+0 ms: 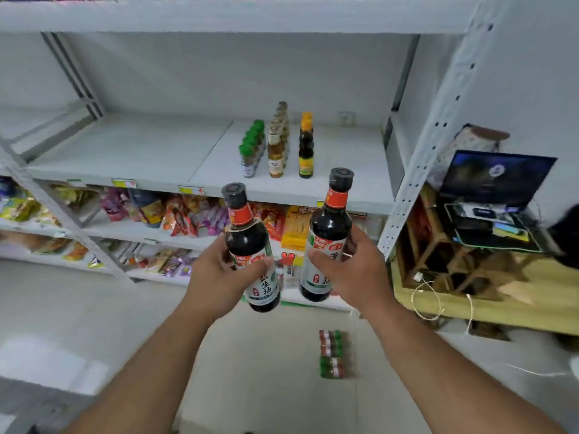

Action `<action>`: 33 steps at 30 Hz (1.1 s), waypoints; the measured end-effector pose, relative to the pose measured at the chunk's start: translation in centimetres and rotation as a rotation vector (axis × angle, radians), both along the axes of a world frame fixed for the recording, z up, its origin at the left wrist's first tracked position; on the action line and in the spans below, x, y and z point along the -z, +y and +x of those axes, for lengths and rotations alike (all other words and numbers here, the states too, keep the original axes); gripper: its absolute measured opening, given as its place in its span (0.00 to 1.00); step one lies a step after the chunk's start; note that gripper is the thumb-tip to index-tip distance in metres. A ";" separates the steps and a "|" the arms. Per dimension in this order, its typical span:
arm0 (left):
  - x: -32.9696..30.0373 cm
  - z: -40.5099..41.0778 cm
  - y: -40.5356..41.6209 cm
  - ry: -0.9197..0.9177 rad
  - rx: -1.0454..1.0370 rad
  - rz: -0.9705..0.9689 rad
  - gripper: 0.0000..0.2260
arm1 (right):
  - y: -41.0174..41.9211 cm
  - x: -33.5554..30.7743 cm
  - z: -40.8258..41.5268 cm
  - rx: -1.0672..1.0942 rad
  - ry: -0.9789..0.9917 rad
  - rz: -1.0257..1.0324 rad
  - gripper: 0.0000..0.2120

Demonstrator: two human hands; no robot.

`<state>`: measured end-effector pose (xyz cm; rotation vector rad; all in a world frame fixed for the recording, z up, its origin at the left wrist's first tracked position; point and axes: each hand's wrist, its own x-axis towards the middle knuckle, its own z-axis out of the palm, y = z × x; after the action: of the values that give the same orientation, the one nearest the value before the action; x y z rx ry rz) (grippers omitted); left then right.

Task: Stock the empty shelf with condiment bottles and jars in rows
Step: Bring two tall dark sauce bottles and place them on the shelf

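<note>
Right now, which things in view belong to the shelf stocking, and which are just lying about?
Job:
dark soy sauce bottle in left hand
dark soy sauce bottle in right hand
three bottle rows on the white shelf
green-capped bottles on floor

Lying about:
snack packets
laptop
wooden rack

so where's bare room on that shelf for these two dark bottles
Bare white shelf lies left of the green-capped row, and a narrower strip right of the orange-capped bottles. The three rows stand close together.
</note>
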<state>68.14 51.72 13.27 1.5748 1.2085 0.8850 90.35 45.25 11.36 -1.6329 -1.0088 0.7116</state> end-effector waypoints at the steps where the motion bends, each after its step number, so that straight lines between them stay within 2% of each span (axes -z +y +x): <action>1: -0.2 1.1 0.7 0.001 0.024 0.014 0.15 | 0.1 -0.2 0.9 0.029 -0.003 0.005 0.21; 7: -0.1 6.1 5.6 0.023 0.130 0.055 0.15 | 2.6 -0.2 4.2 0.146 -0.013 -0.009 0.24; 17: 0.0 11.5 14.6 0.028 0.255 0.049 0.18 | 9.3 -0.5 7.4 0.292 -0.037 -0.036 0.20; 27: 0.3 18.6 20.8 -0.008 0.275 0.026 0.18 | 15.5 -0.4 13.7 0.287 -0.016 -0.010 0.21; 33: 1.0 24.6 23.6 0.018 0.233 0.060 0.20 | 19.4 0.1 19.7 0.202 -0.033 -0.008 0.21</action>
<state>92.72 75.37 12.32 1.7343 0.9947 0.7623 110.07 64.69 11.27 -1.7299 -0.8502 0.5543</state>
